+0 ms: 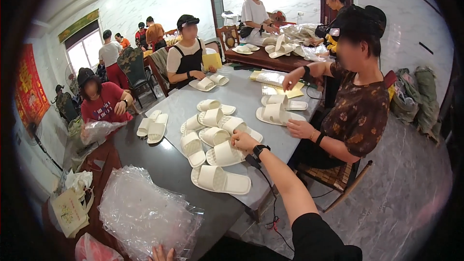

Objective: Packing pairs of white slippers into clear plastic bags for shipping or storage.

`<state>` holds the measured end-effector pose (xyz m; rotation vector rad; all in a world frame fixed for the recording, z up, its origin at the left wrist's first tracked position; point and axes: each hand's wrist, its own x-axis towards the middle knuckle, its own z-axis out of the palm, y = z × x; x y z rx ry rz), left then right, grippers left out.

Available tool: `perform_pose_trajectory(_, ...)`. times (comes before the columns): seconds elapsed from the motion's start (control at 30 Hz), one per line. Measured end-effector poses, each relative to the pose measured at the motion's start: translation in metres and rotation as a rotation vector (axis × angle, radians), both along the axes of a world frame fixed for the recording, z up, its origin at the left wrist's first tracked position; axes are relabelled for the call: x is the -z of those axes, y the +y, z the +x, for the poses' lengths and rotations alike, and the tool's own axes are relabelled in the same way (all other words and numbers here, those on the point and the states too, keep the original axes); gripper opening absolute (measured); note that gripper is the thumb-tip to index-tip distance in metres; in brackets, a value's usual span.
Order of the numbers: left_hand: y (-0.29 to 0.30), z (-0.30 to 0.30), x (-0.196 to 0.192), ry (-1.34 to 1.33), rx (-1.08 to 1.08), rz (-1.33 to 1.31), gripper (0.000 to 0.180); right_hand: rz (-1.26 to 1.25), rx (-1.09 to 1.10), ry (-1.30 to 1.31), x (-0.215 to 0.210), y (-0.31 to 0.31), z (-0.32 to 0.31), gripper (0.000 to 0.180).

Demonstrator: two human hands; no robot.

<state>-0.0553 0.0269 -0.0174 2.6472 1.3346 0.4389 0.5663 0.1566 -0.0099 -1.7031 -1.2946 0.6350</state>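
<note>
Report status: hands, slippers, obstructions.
Right hand at a cream slipper in the cluster, grip unclear. Left hand at clear plastic bags, partly out of frame. Black cable beside right wrist.

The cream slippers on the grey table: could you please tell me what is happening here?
The person's right hand is at a cream slipper in the cluster on the grey table, its grip unclear; the left hand is at the near edge of the clear plastic bags. A co-worker on the right has one hand beside another pair; across the table, another co-worker's hand is at a further pair.
</note>
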Motion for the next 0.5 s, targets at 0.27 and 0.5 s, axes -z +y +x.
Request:
perform_pose_trajectory(0.27, 0.001, 0.0, 0.004, -0.016, -0.017, -0.011, 0.077, -0.191, -0.049, -0.186, -0.001, 0.005, 0.008, 0.027)
perform_pose_trajectory(0.5, 0.003, -0.002, 0.006, 0.003, -0.074, -0.062, 0.077, -0.049, -0.061, -0.454, 0.002, -0.008, 0.013, 0.039)
